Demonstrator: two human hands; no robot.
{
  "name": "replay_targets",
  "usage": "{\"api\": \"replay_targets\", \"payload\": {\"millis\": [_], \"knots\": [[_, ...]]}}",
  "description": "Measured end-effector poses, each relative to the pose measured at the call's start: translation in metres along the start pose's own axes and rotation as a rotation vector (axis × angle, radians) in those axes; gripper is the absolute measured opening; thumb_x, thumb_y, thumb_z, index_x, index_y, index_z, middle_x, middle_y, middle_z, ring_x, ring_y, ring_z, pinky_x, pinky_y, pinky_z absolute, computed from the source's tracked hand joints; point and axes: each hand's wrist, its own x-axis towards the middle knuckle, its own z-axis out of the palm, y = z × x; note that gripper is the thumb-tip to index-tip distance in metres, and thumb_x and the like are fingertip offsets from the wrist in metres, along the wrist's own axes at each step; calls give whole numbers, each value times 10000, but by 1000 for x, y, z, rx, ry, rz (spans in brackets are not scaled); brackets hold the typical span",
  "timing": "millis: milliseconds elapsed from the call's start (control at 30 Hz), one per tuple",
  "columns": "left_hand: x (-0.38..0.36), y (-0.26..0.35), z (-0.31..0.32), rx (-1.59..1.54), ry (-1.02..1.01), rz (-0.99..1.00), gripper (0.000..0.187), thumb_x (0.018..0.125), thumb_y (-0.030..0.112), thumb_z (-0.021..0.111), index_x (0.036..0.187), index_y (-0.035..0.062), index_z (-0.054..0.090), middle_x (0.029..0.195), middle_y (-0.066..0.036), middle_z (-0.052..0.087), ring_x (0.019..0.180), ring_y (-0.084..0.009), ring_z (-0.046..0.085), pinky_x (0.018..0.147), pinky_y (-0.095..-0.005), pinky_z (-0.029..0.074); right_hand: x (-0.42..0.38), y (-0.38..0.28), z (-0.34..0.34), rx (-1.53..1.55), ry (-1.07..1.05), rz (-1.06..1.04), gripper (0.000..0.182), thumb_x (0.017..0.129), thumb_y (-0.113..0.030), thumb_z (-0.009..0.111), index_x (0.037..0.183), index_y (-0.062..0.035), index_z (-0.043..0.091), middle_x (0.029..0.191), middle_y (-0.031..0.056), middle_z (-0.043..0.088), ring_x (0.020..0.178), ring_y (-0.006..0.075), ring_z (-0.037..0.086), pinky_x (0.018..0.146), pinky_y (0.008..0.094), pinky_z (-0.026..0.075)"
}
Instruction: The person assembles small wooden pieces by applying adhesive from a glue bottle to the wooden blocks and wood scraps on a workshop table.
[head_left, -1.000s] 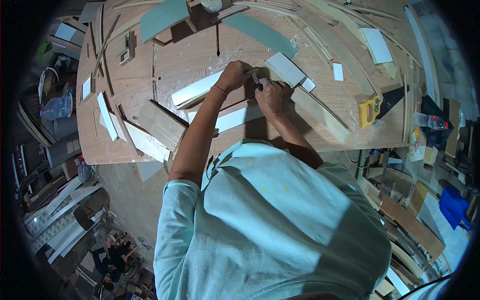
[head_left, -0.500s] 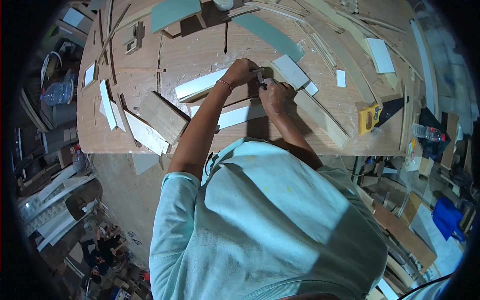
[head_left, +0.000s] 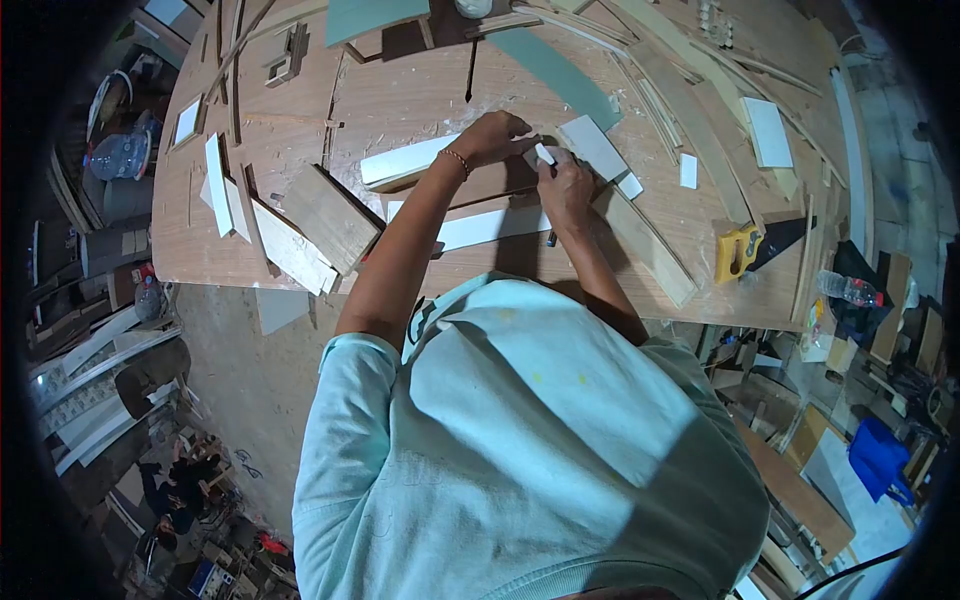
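Observation:
My left hand [head_left: 492, 138] is over the far end of a white-faced strip of wood [head_left: 405, 166]. Its thumb and fingers are apart, and I see nothing between them. Just to its right, my right hand [head_left: 567, 190] is closed on a small white piece [head_left: 545, 154], its kind too small to make out. A white board [head_left: 490, 230] lies nearer my body, below both hands. Close to my right wrist is the tip of a dark, thin object [head_left: 551, 240]. A pale block [head_left: 594, 146] rests just beyond my right hand, at the end of a long wooden board [head_left: 648, 250].
A yellow-handled saw [head_left: 738, 252] lies at the table's right. Wooden boards [head_left: 325, 215] are stacked on the left. A screwdriver-like dark rod [head_left: 470, 75] and a curved green strip [head_left: 560, 75] lie farther back. Another person [head_left: 180, 490] is at lower left.
My hands have drawn slightly apart. The left fingers have opened, and the white piece now shows in my right fingers. The whole view has shifted a little.

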Motion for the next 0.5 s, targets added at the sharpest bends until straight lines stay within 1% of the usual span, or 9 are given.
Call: {"api": "replay_targets", "payload": {"millis": [100, 167, 200, 233, 300, 333, 400, 433, 500], "knots": [[-4, 5, -4, -65, -8, -99, 330, 732, 164, 610, 1007, -14, 571, 956, -172, 596, 837, -263, 598, 734, -304, 478, 2, 0, -9, 141, 18, 14, 222, 680, -50, 592, 902, -59, 578, 839, 148, 573, 819, 320, 546, 753, 408, 406], [-4, 1, -3, -28, 15, -75, 327, 727, 139, 613, 1014, -10, 569, 976, -168, 591, 851, -262, 596, 744, -303, 477, 3, 3, -16, 117, 64, -216, 227, 655, 5, 590, 866, -78, 591, 846, 101, 555, 868, 272, 509, 783, 370, 392], [-4, -3, -3, 11, 39, -51, 327, 721, 114, 617, 1020, -6, 567, 997, -164, 585, 864, -262, 594, 753, -301, 476, 3, 0, -20, 167, 29, -168, 242, 637, 47, 583, 834, -93, 602, 857, 68, 537, 922, 232, 466, 804, 340, 378], [-5, -7, -2, 10, 42, -51, 327, 721, 114, 617, 1020, -6, 567, 997, -164, 585, 864, -262, 594, 753, -301, 476, 4, 2, -21, 166, 28, -171, 242, 637, 47, 583, 834, -93, 602, 857, 68, 537, 922, 232, 466, 804, 340, 378], [-8, -14, 2, -94, 206, 39, 383, 712, 309, 629, 930, -5, 605, 906, -187, 601, 827, -300, 585, 728, -340, 460, 4, 7, -22, 222, -33, -176, 217, 652, 40, 576, 825, -88, 602, 852, 76, 551, 849, 258, 504, 773, 337, 395], [-8, -16, 4, -96, 208, 37, 383, 712, 309, 629, 930, -5, 605, 906, -187, 601, 827, -300, 585, 728, -340, 460, 4, 9, -22, 221, -36, -177, 217, 652, 40, 576, 825, -88, 602, 852, 76, 551, 849, 258, 504, 773, 337, 395], [-10, -13, 1, -81, 214, -17, 356, 695, 234, 644, 962, 3, 599, 929, -178, 600, 843, -282, 588, 737, -331, 463, 4, 11, -21, 357, -149, -67, 198, 668, 46, 545, 819, -69, 601, 851, 89, 562, 733, 246, 536, 712, 318, 422], [-11, -12, 1, -81, 216, -20, 356, 695, 234, 644, 962, 3, 599, 929, -178, 600, 843, -282, 588, 737, -331, 463, 3, 12, -19, 357, -151, -68, 198, 668, 46, 545, 819, -69, 601, 851, 89, 562, 733, 246, 536, 712, 318, 422], [-14, -8, 1, -115, 188, -115, 310, 700, 158, 622, 968, 3, 597, 935, -172, 600, 853, -273, 588, 744, -327, 463, 0, 12, -19, 402, -185, -58, 197, 669, 33, 525, 838, -43, 592, 825, 99, 577, 660, 207, 554, 654, 306, 437]]}}
